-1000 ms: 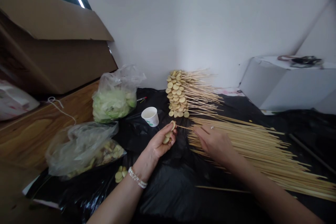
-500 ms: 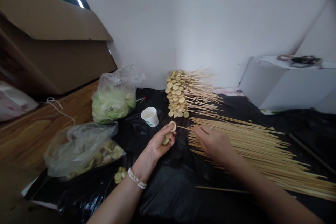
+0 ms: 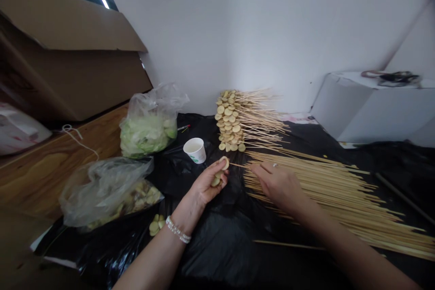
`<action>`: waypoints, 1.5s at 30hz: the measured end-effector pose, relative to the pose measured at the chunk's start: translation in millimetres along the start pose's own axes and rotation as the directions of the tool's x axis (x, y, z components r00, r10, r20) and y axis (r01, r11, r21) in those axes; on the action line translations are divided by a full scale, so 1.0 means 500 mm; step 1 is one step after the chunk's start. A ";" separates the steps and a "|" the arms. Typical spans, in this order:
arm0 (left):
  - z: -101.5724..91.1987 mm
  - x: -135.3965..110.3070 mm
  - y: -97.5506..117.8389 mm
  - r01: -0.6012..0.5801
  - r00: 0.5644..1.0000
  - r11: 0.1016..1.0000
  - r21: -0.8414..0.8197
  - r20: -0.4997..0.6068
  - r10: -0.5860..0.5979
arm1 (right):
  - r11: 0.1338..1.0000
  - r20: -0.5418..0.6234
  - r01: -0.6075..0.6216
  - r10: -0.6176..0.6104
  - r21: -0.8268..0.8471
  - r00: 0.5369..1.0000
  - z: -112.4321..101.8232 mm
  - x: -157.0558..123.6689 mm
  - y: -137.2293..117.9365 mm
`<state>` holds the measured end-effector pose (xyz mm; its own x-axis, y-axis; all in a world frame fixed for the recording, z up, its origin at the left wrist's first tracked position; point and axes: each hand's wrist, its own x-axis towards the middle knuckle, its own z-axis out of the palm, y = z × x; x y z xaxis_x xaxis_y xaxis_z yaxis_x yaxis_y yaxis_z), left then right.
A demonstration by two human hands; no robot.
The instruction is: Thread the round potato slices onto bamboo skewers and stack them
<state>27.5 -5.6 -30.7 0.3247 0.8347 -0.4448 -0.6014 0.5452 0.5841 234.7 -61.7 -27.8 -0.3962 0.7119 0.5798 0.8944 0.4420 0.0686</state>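
Several round, pale slices (image 3: pixel 215 181), which look like potato, are gripped in my left hand (image 3: pixel 208 184), one of them upright between thumb and fingers. My right hand (image 3: pixel 277 186) pinches a thin wooden skewer (image 3: pixel 238 165) whose tip meets that upright slice. Beneath my right hand spreads a wide layer of bare skewers (image 3: pixel 340 204). Beyond both hands lies a stack of loaded skewers (image 3: pixel 229 122), the slices at the left and the sticks pointing right. A small heap of loose slices (image 3: pixel 157 225) rests left of my left wrist.
A white paper cup (image 3: pixel 195 151) stands behind my left hand. Farther left sit a clear bag of pale green vegetables (image 3: pixel 147 133) and another plastic bag of slices (image 3: pixel 112 195). Black plastic sheeting (image 3: pixel 217 244) covers the work surface. A cardboard box (image 3: pixel 74 68) rises at the left, a white box (image 3: pixel 370 108) at the right.
The view has shifted very slightly. Both hands keep almost the same pose, with the skewer tip at the slice.
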 end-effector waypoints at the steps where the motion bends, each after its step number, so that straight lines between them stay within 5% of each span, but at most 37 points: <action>1: 0.000 0.000 0.000 -0.001 1.000 1.000 0.005 -0.003 0.001 | 1.000 0.001 0.000 0.000 -0.004 1.000 0.000 0.000 0.000; 31: 0.007 -0.006 -0.016 -0.224 0.974 0.913 0.342 0.065 0.215 | 0.998 0.050 0.025 -0.027 0.051 0.998 0.014 -0.006 -0.009; 39: 0.003 -0.004 -0.023 -0.263 0.964 0.870 0.416 0.072 0.257 | 0.989 0.024 0.133 -0.132 -0.058 0.991 0.002 -0.003 -0.019; 45: 0.003 -0.003 -0.027 -0.285 0.955 0.853 0.438 0.061 0.289 | 0.997 0.100 0.060 -0.055 -0.047 0.993 -0.003 -0.002 -0.027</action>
<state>36.4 -14.1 -37.2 0.1809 0.9597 -0.2152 -0.2858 0.2607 0.9222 223.6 -69.2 -28.0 -0.4640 0.7375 0.4907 0.8776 0.4581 0.1413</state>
